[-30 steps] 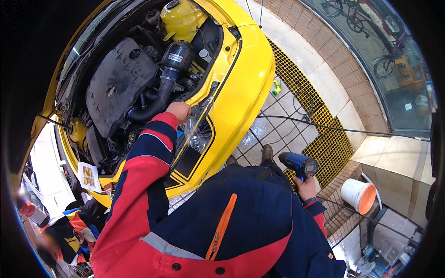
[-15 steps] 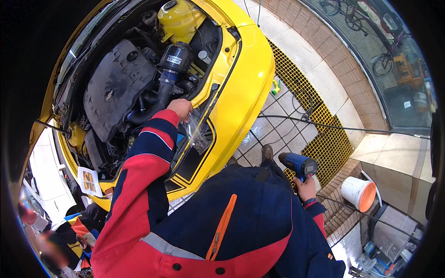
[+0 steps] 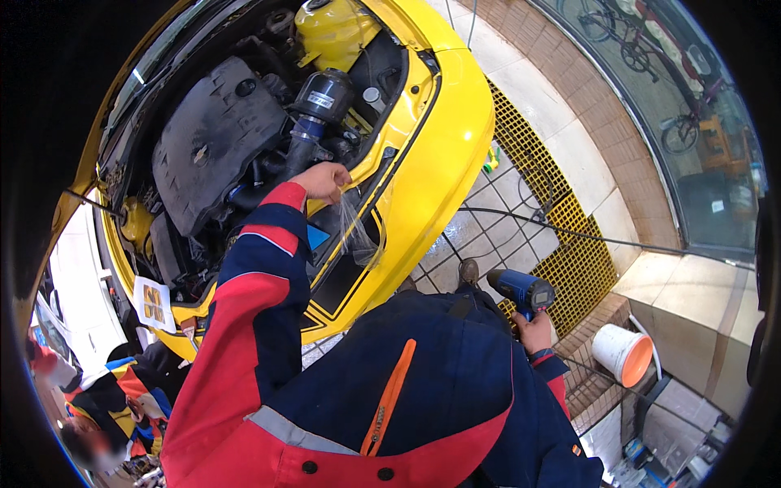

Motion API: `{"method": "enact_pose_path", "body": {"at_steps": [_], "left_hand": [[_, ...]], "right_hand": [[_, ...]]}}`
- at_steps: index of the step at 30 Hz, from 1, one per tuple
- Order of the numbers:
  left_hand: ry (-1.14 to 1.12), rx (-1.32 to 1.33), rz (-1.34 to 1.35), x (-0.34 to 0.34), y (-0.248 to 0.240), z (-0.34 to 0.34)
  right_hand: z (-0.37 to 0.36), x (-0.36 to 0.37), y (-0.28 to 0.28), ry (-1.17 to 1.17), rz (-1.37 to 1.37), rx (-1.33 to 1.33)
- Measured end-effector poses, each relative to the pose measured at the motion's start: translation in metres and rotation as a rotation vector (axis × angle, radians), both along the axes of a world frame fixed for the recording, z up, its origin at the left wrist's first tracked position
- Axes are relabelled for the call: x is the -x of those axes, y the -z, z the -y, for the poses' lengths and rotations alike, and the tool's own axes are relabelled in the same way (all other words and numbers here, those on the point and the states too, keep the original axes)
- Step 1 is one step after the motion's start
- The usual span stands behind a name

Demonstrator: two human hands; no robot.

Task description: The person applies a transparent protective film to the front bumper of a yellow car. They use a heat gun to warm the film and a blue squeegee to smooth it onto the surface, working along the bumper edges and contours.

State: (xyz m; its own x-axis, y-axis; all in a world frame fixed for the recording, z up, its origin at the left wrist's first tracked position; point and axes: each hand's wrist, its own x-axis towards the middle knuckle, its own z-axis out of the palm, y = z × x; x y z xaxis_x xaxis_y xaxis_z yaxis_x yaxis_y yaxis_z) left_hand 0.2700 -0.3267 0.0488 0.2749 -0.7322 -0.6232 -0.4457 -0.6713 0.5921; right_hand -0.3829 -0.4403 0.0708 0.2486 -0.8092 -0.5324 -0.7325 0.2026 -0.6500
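My left hand [image 3: 324,183] reaches over the front edge of the yellow car [image 3: 451,106], thumb and fingers pinched on a sheet of clear plastic film [image 3: 355,228]. The film hangs from my fingertips down to a dark panel [image 3: 335,281] on the car's front. A flat blue piece [image 3: 317,237] shows just below that hand. Low at my right side, my right hand [image 3: 534,332] is wrapped around the handle of a blue heat gun [image 3: 521,290] with a small display at its back. Its nozzle points left, away from the film.
The open engine bay holds a dark engine cover [image 3: 220,134]. A printed sheet [image 3: 153,302] lies at its left corner. A black hose [image 3: 586,236] crosses the tiled floor and yellow grating [image 3: 582,264]. A white bucket [image 3: 610,350] lies at right; another person [image 3: 122,407] is at lower left.
My left hand has lifted slightly, and the film below it now hangs more spread out. The view has shifted a little. The heat gun stays nearly where it was.
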Motion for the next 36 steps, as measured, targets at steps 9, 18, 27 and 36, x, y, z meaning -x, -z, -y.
{"method": "enact_pose_path", "body": {"at_steps": [9,18,27,36], "left_hand": [[-0.292,0.049,0.753,0.006,-0.081,-0.024],[-1.038,-0.228,-0.264,0.217,-0.01,-0.087],[-1.039,-0.133,0.356,0.258,0.066,-0.038],[-1.17,-0.17,0.546,0.262,0.042,0.02]], "right_hand": [[0.063,-0.031,0.009,-0.241,0.029,0.043],[0.197,-0.082,0.037,-0.496,0.187,0.091],[0.325,-0.128,0.022,-0.563,0.036,-0.274],[0.392,-0.149,0.039,-0.668,-0.097,-0.169]]}}
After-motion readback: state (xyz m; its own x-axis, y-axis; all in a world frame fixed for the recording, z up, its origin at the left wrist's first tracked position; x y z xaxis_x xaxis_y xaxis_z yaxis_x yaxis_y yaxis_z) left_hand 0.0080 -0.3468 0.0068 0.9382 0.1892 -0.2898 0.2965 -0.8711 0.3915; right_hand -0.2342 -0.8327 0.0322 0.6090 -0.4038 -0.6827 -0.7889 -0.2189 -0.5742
